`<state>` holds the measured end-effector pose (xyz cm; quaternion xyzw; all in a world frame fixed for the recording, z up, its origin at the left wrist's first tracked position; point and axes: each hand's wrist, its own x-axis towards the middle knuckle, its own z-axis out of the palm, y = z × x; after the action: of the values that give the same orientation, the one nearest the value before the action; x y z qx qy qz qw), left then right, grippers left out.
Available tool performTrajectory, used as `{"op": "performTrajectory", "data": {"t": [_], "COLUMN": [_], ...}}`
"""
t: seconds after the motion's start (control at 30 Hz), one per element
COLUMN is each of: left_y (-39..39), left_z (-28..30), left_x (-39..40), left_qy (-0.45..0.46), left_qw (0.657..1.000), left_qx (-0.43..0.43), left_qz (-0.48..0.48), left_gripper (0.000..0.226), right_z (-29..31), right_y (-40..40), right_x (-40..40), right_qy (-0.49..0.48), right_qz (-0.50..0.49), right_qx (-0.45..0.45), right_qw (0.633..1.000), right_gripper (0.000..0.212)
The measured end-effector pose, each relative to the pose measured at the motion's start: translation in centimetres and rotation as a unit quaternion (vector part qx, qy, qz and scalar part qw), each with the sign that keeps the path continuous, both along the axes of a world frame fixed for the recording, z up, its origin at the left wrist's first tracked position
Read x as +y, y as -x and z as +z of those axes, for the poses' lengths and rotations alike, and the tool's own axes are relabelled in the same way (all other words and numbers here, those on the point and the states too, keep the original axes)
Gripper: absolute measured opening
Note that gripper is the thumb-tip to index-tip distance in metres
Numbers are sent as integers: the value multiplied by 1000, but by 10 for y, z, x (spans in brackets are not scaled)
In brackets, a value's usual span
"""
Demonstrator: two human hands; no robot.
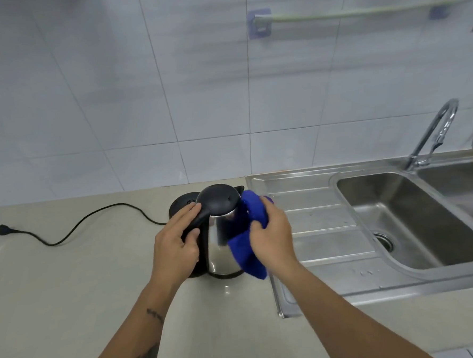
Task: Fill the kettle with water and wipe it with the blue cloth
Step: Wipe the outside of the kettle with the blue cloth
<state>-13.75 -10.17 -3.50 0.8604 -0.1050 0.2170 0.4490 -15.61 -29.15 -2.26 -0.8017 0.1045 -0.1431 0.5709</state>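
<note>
Head view: wiping step. Left hand [177, 244] grips kettle [222, 235] handle; right hand [272, 232] presses cloth [248, 250] on its side, frame centre. Next: prob. wipe round w/ kettle steady.

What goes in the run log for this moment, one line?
phase: wiping | left hand: grips kettle handle | right hand: presses blue cloth on kettle side | kettle: upright on counter, lid shut

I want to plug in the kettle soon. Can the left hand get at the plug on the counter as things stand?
Probably yes, once freed. The left hand grips the kettle handle now. The plug lies far to its left on bare counter, with nothing between them, though it may need a stretch.
</note>
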Motion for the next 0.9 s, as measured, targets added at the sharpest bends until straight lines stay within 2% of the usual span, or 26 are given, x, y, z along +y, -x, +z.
{"op": "performTrajectory", "data": {"t": [0.1,0.2,0.27,0.37,0.43,0.5,0.6,0.77,0.9], "left_y": [-1,0,2,1,1,1,3,7,11], "left_z": [7,11,12,11,11,12,13,13,13], "left_x": [1,2,1,3,6,10,11,-6,-14], "left_qy": [43,71,80,78,66,46,28,27,31], "left_qw": [998,993,992,993,993,995,995,996,995], "left_qx": [55,92,95,90,93,89,91,87,94], "left_qz": [-3,-16,-16,-16,-20,-22,-30,-23,-7], "left_gripper": [57,57,58,57,56,56,55,53,52], "right_z": [-13,-32,-40,-48,-51,-51,-38,-19,-26], "right_y": [8,14,11,-1,-7,-11,-12,-11,-9], "right_x": [27,45,50,44,34,28,27,41,52], "right_qy": [101,196,179,66,-8,-31,5,185,199], "right_qz": [39,21,4,25,56,71,57,38,22], "right_qx": [-10,-27,15,92,112,125,124,25,37], "right_qw": [994,980,984,993,992,989,991,982,979], "right_gripper": [72,80,81,80,76,70,68,83,85]}}
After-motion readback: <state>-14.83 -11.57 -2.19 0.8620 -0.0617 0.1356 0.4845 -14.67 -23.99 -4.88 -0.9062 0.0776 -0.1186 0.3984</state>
